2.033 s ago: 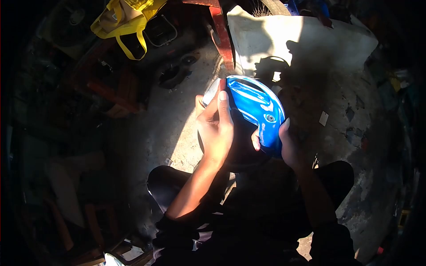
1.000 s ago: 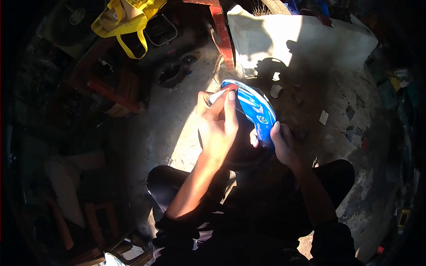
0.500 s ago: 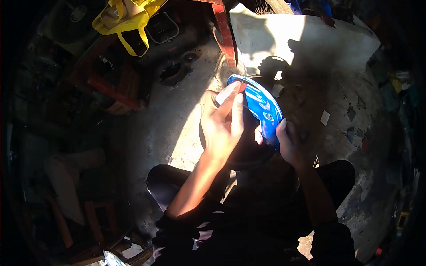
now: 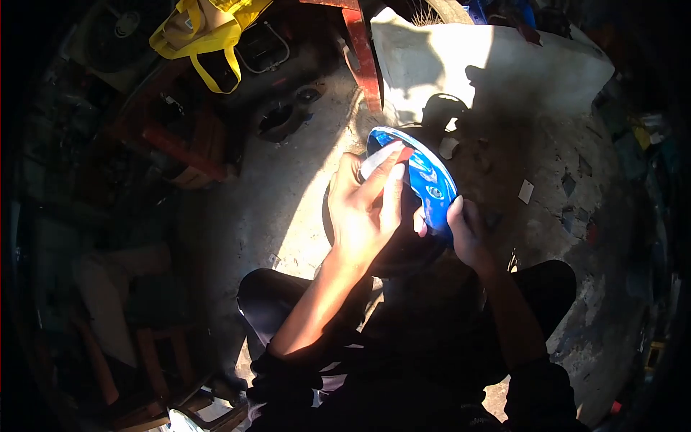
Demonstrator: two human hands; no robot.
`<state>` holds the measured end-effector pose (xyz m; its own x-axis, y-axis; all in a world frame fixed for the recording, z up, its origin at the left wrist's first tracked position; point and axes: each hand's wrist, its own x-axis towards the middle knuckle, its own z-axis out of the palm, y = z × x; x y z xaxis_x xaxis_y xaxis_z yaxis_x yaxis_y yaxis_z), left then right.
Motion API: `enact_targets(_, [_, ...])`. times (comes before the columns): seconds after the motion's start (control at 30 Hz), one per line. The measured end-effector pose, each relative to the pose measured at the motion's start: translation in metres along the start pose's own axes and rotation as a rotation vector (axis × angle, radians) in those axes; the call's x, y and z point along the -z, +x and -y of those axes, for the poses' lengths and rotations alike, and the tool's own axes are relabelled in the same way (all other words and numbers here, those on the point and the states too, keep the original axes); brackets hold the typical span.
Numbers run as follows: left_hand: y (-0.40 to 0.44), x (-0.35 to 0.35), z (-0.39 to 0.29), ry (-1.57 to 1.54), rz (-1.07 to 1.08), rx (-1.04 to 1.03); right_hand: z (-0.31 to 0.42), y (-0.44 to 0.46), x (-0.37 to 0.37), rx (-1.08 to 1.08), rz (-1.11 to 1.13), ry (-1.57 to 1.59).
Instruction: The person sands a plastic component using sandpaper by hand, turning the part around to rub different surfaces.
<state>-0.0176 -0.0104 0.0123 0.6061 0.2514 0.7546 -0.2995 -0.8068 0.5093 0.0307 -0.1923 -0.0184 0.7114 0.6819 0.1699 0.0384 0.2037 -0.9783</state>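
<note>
A curved blue shell (image 4: 437,214) is gripped at four o'clock by the right hand (image 4: 471,236); a red-and-white strip (image 4: 406,154), pinched by the left hand (image 4: 361,216), is best kept flat.

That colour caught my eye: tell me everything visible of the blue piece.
The blue piece is curved, glossy and plastic-looking, with a bright rim and small round detail. The right hand grips its lower end, holding it tilted above the floor; the left hand holds a red item by its upper part, contact unclear.
</note>
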Motion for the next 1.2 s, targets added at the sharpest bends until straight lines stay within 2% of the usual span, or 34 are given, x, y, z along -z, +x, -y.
enact_targets(0.07, [0.009, 0.007, 0.006, 0.080, -0.035, 0.031, 0.004, -0.001, -0.004, -0.010, 0.019, -0.016])
enact_targets(0.1, [0.005, 0.004, 0.003, 0.010, -0.027, 0.068, 0.006, 0.000, -0.005, -0.013, 0.029, -0.034])
enact_targets(0.13, [0.000, 0.006, -0.006, -0.003, 0.040, 0.110, 0.003, -0.001, -0.003, -0.009, 0.023, -0.034])
enact_targets(0.2, [-0.006, -0.002, -0.011, -0.172, 0.028, -0.046, -0.005, -0.003, 0.004, -0.061, -0.016, -0.015])
enact_targets(0.27, [-0.001, 0.003, -0.002, 0.002, 0.025, 0.013, -0.005, -0.001, 0.001, 0.000, -0.006, -0.019])
enact_targets(0.3, [0.004, 0.005, 0.005, -0.004, 0.011, 0.050, -0.005, 0.000, -0.001, 0.067, -0.001, -0.015])
enact_targets(0.37, [0.007, 0.006, 0.000, -0.071, 0.020, 0.166, -0.009, -0.002, -0.001, 0.021, -0.004, -0.045])
enact_targets(0.47, [-0.007, -0.004, -0.007, -0.279, 0.026, 0.020, -0.012, -0.003, 0.006, -0.005, -0.010, -0.051])
enact_targets(0.57, [0.009, 0.007, 0.010, -0.075, 0.029, 0.000, -0.006, -0.002, 0.001, 0.003, 0.003, -0.044])
enact_targets(0.63, [0.010, 0.007, 0.012, -0.070, 0.019, 0.045, -0.004, -0.002, -0.002, 0.012, -0.009, -0.064])
enact_targets(0.67, [0.003, 0.003, 0.001, -0.133, -0.006, 0.144, -0.007, -0.003, -0.001, -0.005, -0.014, -0.062])
enact_targets(0.77, [-0.005, -0.005, -0.007, -0.288, -0.004, -0.036, -0.010, -0.001, 0.004, -0.007, -0.021, -0.047])
enact_targets(0.8, [0.001, 0.000, -0.003, -0.285, -0.010, -0.030, -0.009, -0.002, 0.003, -0.006, -0.015, -0.035])
enact_targets(0.83, [0.009, 0.008, 0.005, -0.176, 0.029, 0.034, -0.009, -0.002, 0.003, -0.005, -0.009, -0.024])
enact_targets(0.93, [0.006, 0.006, -0.005, -0.203, 0.023, 0.257, -0.005, -0.002, -0.002, -0.019, -0.009, -0.039])
enact_targets(1.0, [-0.004, -0.006, -0.013, -0.426, -0.022, 0.117, -0.010, -0.002, 0.003, -0.036, 0.005, -0.055])
enact_targets(1.03, [-0.002, -0.002, -0.012, -0.321, 0.010, -0.046, -0.009, -0.001, 0.002, -0.034, 0.007, -0.062])
enact_targets(1.07, [0.000, 0.001, -0.011, -0.323, 0.003, -0.042, -0.008, -0.001, 0.001, -0.009, -0.012, -0.019])
enact_targets(1.13, [0.010, 0.011, -0.006, -0.219, 0.016, 0.225, -0.007, -0.001, -0.001, 0.008, -0.024, 0.030])
enact_targets(1.2, [0.014, 0.019, 0.000, -0.179, 0.071, 0.254, -0.005, -0.001, -0.003, 0.010, 0.035, -0.033])
